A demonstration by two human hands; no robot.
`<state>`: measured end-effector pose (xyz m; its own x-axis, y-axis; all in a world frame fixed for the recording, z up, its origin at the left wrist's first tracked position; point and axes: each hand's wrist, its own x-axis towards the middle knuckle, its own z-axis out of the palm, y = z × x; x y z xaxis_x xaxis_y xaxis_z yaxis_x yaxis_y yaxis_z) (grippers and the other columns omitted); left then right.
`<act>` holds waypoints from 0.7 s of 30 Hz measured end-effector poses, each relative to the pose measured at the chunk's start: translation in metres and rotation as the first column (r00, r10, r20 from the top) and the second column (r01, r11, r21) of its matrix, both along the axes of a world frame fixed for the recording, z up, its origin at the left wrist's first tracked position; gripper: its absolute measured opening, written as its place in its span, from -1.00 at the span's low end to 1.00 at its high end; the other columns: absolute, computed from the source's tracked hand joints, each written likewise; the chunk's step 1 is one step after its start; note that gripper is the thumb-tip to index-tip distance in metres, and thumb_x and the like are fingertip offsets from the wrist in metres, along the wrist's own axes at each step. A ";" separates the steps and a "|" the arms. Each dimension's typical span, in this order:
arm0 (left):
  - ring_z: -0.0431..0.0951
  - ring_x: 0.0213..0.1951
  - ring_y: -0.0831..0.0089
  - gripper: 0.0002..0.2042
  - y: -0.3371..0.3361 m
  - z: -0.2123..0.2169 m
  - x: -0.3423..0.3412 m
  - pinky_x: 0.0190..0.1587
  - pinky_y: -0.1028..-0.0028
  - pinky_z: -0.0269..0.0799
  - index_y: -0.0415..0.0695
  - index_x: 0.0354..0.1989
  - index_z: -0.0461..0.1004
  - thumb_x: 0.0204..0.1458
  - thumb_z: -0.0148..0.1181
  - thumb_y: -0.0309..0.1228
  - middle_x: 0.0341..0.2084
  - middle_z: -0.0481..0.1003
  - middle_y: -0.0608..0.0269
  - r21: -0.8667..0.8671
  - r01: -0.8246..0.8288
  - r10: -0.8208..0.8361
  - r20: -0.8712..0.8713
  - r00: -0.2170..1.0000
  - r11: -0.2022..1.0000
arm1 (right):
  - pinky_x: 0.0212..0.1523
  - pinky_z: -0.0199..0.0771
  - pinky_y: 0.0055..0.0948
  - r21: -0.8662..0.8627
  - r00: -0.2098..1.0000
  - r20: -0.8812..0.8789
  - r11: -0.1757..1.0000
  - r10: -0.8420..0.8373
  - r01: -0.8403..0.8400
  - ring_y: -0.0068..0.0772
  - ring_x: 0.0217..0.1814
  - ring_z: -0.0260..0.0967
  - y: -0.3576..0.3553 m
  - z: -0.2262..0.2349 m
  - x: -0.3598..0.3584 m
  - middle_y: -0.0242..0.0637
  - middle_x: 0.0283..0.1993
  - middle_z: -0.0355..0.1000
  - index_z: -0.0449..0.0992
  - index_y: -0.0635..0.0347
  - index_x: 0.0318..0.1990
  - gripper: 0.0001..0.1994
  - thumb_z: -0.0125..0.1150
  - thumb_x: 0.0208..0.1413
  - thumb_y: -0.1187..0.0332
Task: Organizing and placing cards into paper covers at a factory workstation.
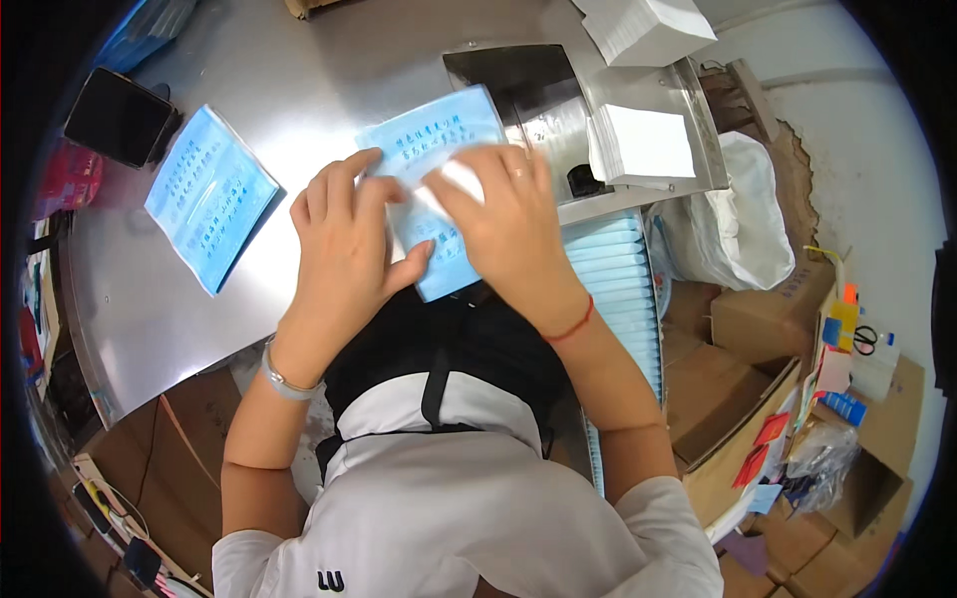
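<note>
Fingers of the right hand (503, 214) press down flat and close together on a white slip (454, 184) that lies against a light blue packet (439, 149) on the steel table (299, 90). The left hand (344, 239) lies beside it, fingers slightly spread over the packet's left part and the thumb pinching its lower edge. Whether the slip is going into the packet or lies on top cannot be told, since the hands cover the opening.

The packet sits near the table's front edge, just before the person's chest. It looks like a thin, flat, soft wrapper: light, bendable, probably a little slick, likely to crease if squeezed. The safest hold would be at an edge or corner, between thumb and fingertips, with the other hand keeping it flat against the steel.

A second light blue packet (209, 194) lies well apart to the left, with a dark phone (120, 115) beyond it near the table's far left corner. Just right of the hands stands a shiny metal tray (558, 110) carrying a stack of white slips (643, 145), and a further white stack (648, 30) sits behind it. Below the tray, a long row of blue packets (618, 289) stands on edge, running down along the person's right side. Cardboard boxes (758, 319) and a white sack (738, 219) crowd the floor to the right. The tray's edge, close to the right wrist, is the nearest thing in the way.
</note>
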<state>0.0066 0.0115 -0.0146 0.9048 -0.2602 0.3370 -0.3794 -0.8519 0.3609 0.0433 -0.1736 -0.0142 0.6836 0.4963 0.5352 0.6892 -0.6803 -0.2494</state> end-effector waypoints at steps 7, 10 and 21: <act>0.10 0.35 -0.27 -0.63 -0.023 0.009 -0.015 0.29 -0.22 -0.01 0.08 -0.05 0.51 -0.10 0.32 -0.48 0.33 0.17 -0.04 0.062 0.084 -0.081 -0.058 0.995 0.995 | 0.04 0.38 -0.12 0.229 0.940 -0.061 0.912 -0.336 0.341 -0.13 -0.14 0.40 -0.058 0.026 0.006 -0.19 -0.21 0.47 0.60 0.29 -0.17 -0.77 0.18 -0.03 0.56; 0.14 0.32 -0.23 -0.52 -0.015 -0.001 -0.007 0.21 -0.29 0.03 -0.02 0.01 0.49 -0.17 0.43 -0.32 0.29 0.18 -0.08 -0.011 0.234 -0.234 -0.048 0.971 0.972 | -0.05 0.41 -0.18 0.087 0.807 0.159 0.822 -0.569 0.562 -0.12 -0.15 0.38 -0.070 0.014 0.019 -0.19 -0.19 0.47 0.60 0.34 -0.15 -0.78 0.20 0.03 0.54; 0.46 -0.11 0.07 -0.48 -0.023 0.028 0.028 -0.03 0.14 0.31 -0.07 -0.17 0.50 -0.16 0.36 0.08 0.08 0.38 -0.08 0.275 0.027 -0.025 -0.010 1.000 0.961 | -0.01 0.37 -0.17 -0.047 0.913 -0.055 0.915 -0.403 0.401 -0.06 -0.07 0.35 -0.114 0.030 0.024 -0.16 -0.12 0.46 0.58 0.28 -0.06 -0.71 0.16 0.03 0.54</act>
<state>0.0342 -0.0110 0.0131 0.8986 -0.3651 0.2433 -0.4008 -0.9087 0.1166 0.0678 -0.2876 0.0154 0.8606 0.1895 0.4728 0.3394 -0.9055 -0.2549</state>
